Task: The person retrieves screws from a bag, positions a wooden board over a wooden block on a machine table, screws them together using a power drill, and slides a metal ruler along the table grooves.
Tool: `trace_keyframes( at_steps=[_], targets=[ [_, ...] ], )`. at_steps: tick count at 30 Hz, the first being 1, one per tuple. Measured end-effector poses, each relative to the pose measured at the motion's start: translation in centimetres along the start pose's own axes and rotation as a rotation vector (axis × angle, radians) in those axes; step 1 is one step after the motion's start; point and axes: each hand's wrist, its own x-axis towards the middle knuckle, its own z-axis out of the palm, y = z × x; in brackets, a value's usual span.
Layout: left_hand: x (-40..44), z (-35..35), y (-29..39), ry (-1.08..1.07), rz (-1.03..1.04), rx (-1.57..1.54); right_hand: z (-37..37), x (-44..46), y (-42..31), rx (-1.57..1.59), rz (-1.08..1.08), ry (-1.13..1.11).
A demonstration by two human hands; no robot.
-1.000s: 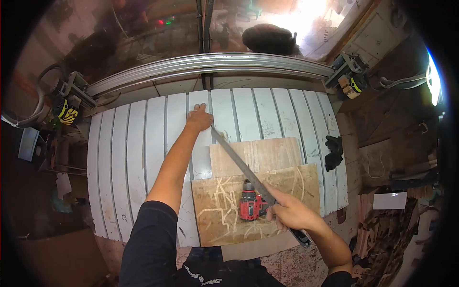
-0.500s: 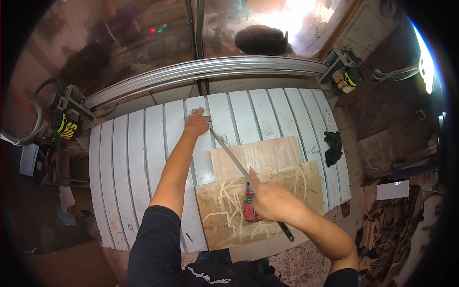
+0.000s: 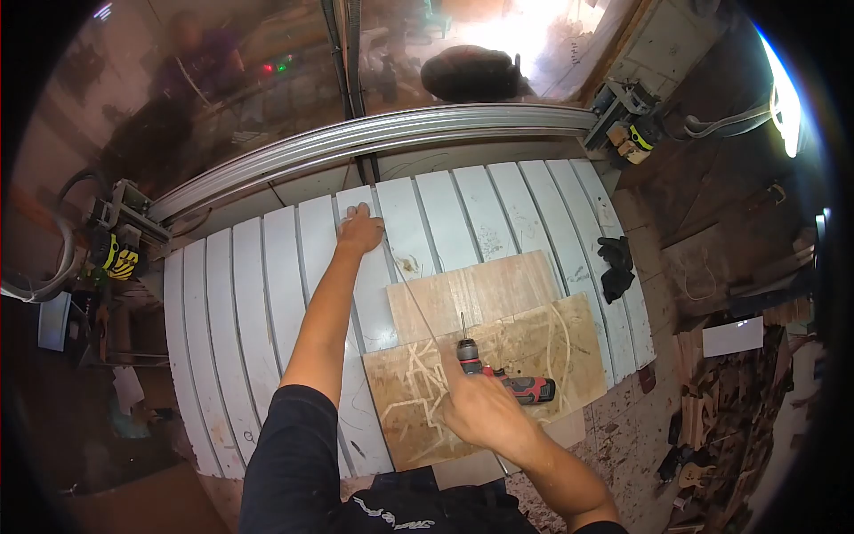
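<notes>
My left hand (image 3: 360, 230) rests on the white slatted tabletop (image 3: 280, 276), its fingers curled in at the far end of a long, thin metal strip (image 3: 416, 298). The strip slants back toward me and shows almost edge-on. My right hand (image 3: 480, 409) is closed on the strip nearer my body, index finger stretched along it, the other fingers hidden below. Right beside this hand, a red and black cordless drill (image 3: 532, 389) with a bit in its chuck lies on a grooved wooden board (image 3: 569, 356). A paler board (image 3: 471, 289) lies beyond that one.
A black glove-like cloth (image 3: 616, 267) lies near the table's right edge. A metal gantry rail (image 3: 374, 127) spans the far side, with yellow-marked carriages (image 3: 120, 258) at its ends. Wood offcuts (image 3: 729, 418) are piled on the floor at right.
My right hand has moved left and toward me along the strip, uncovering more of the drill. The strip has turned from its flat face to its edge. My left hand stays near the far end.
</notes>
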Motion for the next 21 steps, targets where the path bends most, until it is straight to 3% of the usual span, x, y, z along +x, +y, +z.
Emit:
trace_keyframes(
  at_steps=[4,6,7,9,11,13,16,19,21],
  targets=[
    [-0.3,-0.1,-0.2,-0.037,0.002,-0.058,5.3,0.0,2.4,0.214,0.077,-0.028],
    [-0.1,0.8,-0.6,-0.037,-0.002,-0.086,11.5,1.3,4.9,0.248,-0.307,0.331],
    [0.1,1.7,-1.5,-0.035,-0.009,-0.082,11.6,1.1,3.5,0.250,-0.314,0.327],
    [0.0,3.9,-3.2,0.105,0.172,-0.276,12.0,-0.3,-0.1,0.764,-0.052,0.071],
    [-0.8,4.1,-3.8,0.118,0.240,-0.286,13.3,-0.9,-1.8,0.973,0.104,-0.004],
    [-3.8,3.9,-3.2,0.176,0.106,-0.732,13.7,-1.5,-1.7,1.077,0.108,0.078],
    [-11.7,4.9,-2.4,0.322,-0.189,-1.053,12.6,-3.4,0.7,1.090,-0.018,0.150],
    [-21.8,8.2,-0.5,0.301,-0.326,-1.148,9.5,-6.8,3.9,1.010,-0.119,0.101],
    [-28.8,9.8,2.6,0.303,-0.303,-1.214,7.8,-9.2,4.7,1.007,-0.115,0.061]
  ],
)
